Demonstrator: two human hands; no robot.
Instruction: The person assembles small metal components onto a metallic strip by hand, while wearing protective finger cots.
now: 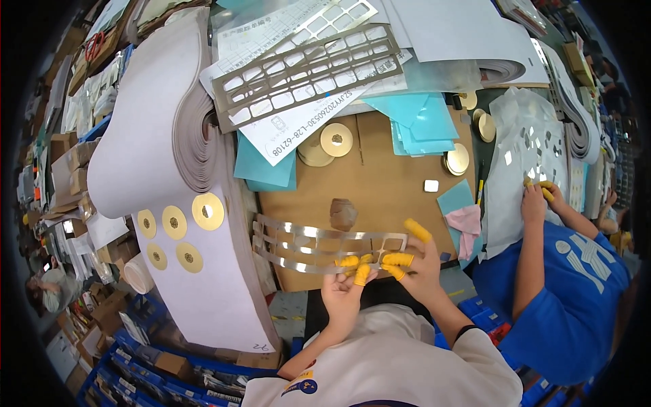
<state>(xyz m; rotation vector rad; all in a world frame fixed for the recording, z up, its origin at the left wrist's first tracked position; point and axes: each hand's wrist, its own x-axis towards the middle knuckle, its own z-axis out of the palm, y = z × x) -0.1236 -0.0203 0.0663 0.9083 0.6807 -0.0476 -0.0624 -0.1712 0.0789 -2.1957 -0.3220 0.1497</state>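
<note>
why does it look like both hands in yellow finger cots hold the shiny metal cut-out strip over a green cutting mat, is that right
Not quite: the left hand and right hand do hold the shiny metal cut-out strip, but over a brown cardboard sheet, not a green mat. The head view shows it.

Bench surroundings: paper stock, discs and cut sheets.
A wide grey paper roll (156, 136) carried five gold discs (175, 222); a grey die-cut frame (308, 71) lay on printed papers (298, 129); teal sheets (420, 122) and a pink cloth (466, 220) sat on brown cardboard (380, 183); a co-worker in blue (576, 285) sat alongside.

Bright, even overhead light; glare on the metal strip (319, 247). Fisheye bends the edges, corners go black, rim detail blurs.
</note>
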